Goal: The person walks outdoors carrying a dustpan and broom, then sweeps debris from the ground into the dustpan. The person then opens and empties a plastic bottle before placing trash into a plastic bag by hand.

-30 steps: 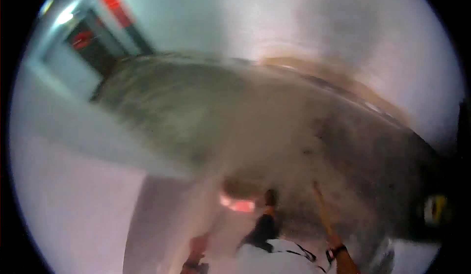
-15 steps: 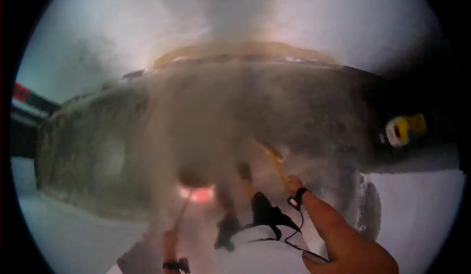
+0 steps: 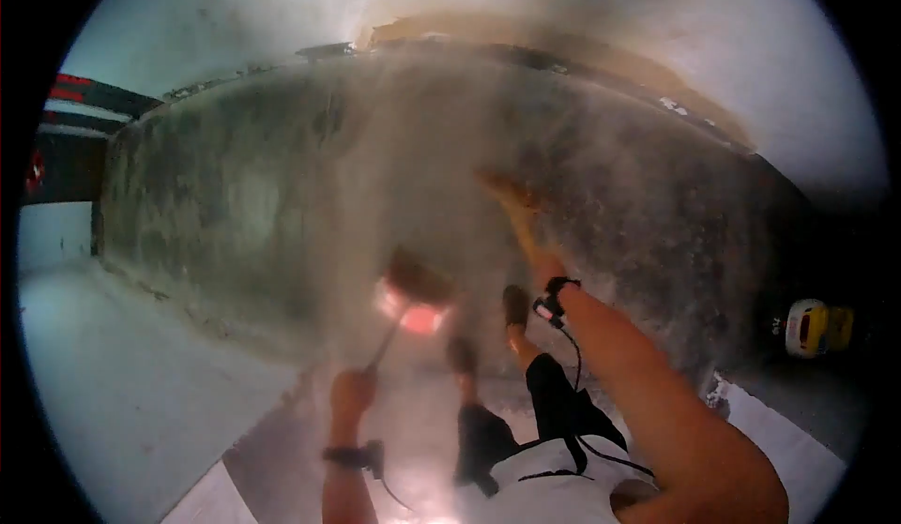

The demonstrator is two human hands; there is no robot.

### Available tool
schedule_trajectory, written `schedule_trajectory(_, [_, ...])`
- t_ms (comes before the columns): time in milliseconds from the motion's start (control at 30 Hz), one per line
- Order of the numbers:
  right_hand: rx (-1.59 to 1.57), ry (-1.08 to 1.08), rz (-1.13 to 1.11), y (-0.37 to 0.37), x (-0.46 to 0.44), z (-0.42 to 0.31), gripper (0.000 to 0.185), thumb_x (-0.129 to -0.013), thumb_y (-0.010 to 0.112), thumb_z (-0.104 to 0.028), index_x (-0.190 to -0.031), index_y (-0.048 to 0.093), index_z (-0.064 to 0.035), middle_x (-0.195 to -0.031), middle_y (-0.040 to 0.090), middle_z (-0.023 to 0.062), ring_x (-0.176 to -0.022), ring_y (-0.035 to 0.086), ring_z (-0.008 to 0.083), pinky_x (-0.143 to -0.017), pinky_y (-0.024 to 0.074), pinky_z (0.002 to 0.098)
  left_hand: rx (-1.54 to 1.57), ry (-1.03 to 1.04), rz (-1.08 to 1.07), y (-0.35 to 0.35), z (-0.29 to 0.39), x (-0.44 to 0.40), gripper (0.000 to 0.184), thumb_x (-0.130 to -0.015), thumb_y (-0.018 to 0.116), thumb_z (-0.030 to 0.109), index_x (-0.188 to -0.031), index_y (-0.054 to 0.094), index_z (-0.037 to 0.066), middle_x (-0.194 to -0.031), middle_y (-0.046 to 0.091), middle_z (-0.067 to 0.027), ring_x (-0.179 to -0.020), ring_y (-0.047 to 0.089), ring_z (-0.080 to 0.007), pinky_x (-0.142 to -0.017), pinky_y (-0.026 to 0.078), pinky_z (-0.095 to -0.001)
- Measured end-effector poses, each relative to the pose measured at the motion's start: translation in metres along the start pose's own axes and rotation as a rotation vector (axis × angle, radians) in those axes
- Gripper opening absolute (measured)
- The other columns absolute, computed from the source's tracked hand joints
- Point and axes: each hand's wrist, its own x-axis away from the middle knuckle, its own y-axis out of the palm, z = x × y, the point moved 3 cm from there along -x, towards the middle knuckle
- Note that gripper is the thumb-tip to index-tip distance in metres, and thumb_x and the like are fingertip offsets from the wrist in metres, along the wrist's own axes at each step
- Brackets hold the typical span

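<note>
Through dusty, smoky air, my left hand (image 3: 352,394) is closed round the thin shaft of a tool (image 3: 416,291). Its broad end looks dark, with bright pink-red patches at the near side; its kind is unclear. Further forward on the right, my right hand (image 3: 549,266) is closed on a long yellowish-brown tool (image 3: 512,207), whose far end is blurred in the haze. Both wrists wear dark bands with small wired devices. Below and between the hands are my legs and feet.
A grey, dusty floor (image 3: 235,214) stretches ahead, bordered by a pale wall (image 3: 225,27) with a brownish strip at its base. At the far right lies a yellow-and-white container (image 3: 818,329). Dark panels with red markings (image 3: 80,97) stand at the left.
The view has shifted and tilted. My left hand and its tool appear higher and further right; my right hand's tool reaches further forward. The haze looks somewhat thinner.
</note>
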Motion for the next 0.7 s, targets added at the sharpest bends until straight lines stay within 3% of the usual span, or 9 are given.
schedule_trajectory(100, [0.050, -0.060, -0.287, 0.055, 0.046, -0.056, 0.026, -0.088, 0.063, -0.026, -0.101, 0.070, -0.0048, -0.090, 0.070, 0.0176, -0.081, 0.068, 0.0295, -0.067, 0.0530, 0.0448, 0.011, -0.007, -0.059, 0.000, -0.001, -0.001, 0.049, -0.094, 0.053, 0.042, -0.067, 0.069, 0.004, -0.068, 0.066, -0.0207, -0.064, 0.065, -0.0413, -0.060, 0.053, -0.0511])
schedule_trajectory(167, [-0.001, -0.117, -0.378, 0.069, 0.092, -0.074, 0.028, -0.089, 0.063, -0.028, -0.103, 0.069, -0.0052, -0.089, 0.070, 0.0172, -0.080, 0.068, 0.0303, -0.067, 0.0529, 0.0450, -0.031, -0.018, -0.029, 0.004, -0.005, 0.005, 0.048, -0.094, 0.052, 0.041, -0.068, 0.069, 0.004, -0.067, 0.066, -0.0202, -0.063, 0.065, -0.0405, -0.060, 0.053, -0.0511])
schedule_trajectory(300, [-0.177, -0.132, -0.407, 0.065, 0.163, -0.069, 0.032, -0.090, 0.061, -0.033, -0.106, 0.067, -0.0061, -0.088, 0.070, 0.0163, -0.078, 0.067, 0.0319, -0.068, 0.0526, 0.0454, -0.173, 0.011, -0.062, 0.040, -0.031, -0.003, 0.044, -0.093, 0.053, 0.039, -0.069, 0.070, 0.006, -0.067, 0.066, -0.0192, -0.063, 0.066, -0.0389, -0.060, 0.053, -0.0519])
schedule_trajectory(367, [-0.274, -0.104, -0.349, 0.057, 0.193, -0.055, 0.034, -0.090, 0.060, -0.035, -0.108, 0.066, -0.0065, -0.088, 0.070, 0.0158, -0.077, 0.067, 0.0327, -0.068, 0.0524, 0.0456, -0.362, 0.197, 0.053, 0.018, -0.007, 0.008, 0.036, -0.092, 0.057, 0.037, -0.074, 0.072, 0.010, -0.068, 0.066, -0.0173, -0.064, 0.067, -0.0364, -0.058, 0.053, -0.0510])
schedule_trajectory(433, [-0.343, -0.083, -0.259, 0.049, 0.217, -0.034, 0.036, -0.091, 0.059, -0.037, -0.109, 0.065, -0.0069, -0.087, 0.069, 0.0154, -0.076, 0.066, 0.0335, -0.069, 0.0522, 0.0458, 0.035, -0.027, 0.007, 0.024, -0.017, 0.003, 0.041, -0.085, 0.066, 0.035, -0.068, 0.066, -0.003, -0.061, 0.064, -0.0166, -0.053, 0.062, -0.0331, -0.051, 0.046, -0.0473])
schedule_trajectory(500, [-0.369, -0.094, -0.134, 0.051, 0.241, -0.006, 0.038, -0.091, 0.059, -0.039, -0.111, 0.064, -0.0074, -0.087, 0.069, 0.0149, -0.075, 0.066, 0.0343, -0.069, 0.0521, 0.0461, 0.085, -0.285, -0.168, 0.023, -0.021, -0.002, 0.038, -0.086, 0.067, 0.032, -0.070, 0.068, -0.002, -0.057, 0.060, -0.0134, -0.048, 0.059, -0.0268, -0.047, 0.045, -0.0445])
schedule_trajectory(567, [-0.380, -0.075, -0.002, 0.060, 0.262, 0.025, 0.040, -0.092, 0.058, -0.041, -0.112, 0.063, -0.0078, -0.086, 0.069, 0.0145, -0.074, 0.065, 0.0351, -0.070, 0.0519, 0.0463, 0.227, -0.423, -0.214, 0.024, -0.015, 0.006, 0.034, -0.093, 0.062, 0.032, -0.080, 0.069, 0.001, -0.057, 0.057, -0.0121, -0.046, 0.054, -0.0242, -0.045, 0.043, -0.0412])
schedule_trajectory(633, [-0.544, 0.205, -0.263, 0.006, 0.293, 0.039, 0.041, -0.091, 0.059, -0.041, -0.122, 0.062, -0.0132, -0.104, 0.069, 0.0155, -0.094, 0.065, 0.0349, -0.083, 0.0512, 0.0453, 0.283, -0.395, -0.227, 0.030, -0.001, 0.000, 0.034, -0.093, 0.061, 0.032, -0.081, 0.069, 0.002, -0.057, 0.057, -0.0118, -0.046, 0.054, -0.0240, -0.045, 0.043, -0.0410])
schedule_trajectory(700, [-0.653, 0.295, -0.310, -0.029, 0.333, 0.051, 0.043, -0.091, 0.060, -0.042, -0.125, 0.063, -0.0163, -0.110, 0.069, 0.0153, -0.101, 0.066, 0.0343, -0.089, 0.0512, 0.0445, 0.324, -0.337, -0.246, 0.041, 0.024, -0.007, 0.033, -0.093, 0.061, 0.032, -0.082, 0.069, 0.002, -0.057, 0.057, -0.0116, -0.046, 0.054, -0.0239, -0.045, 0.043, -0.0408])
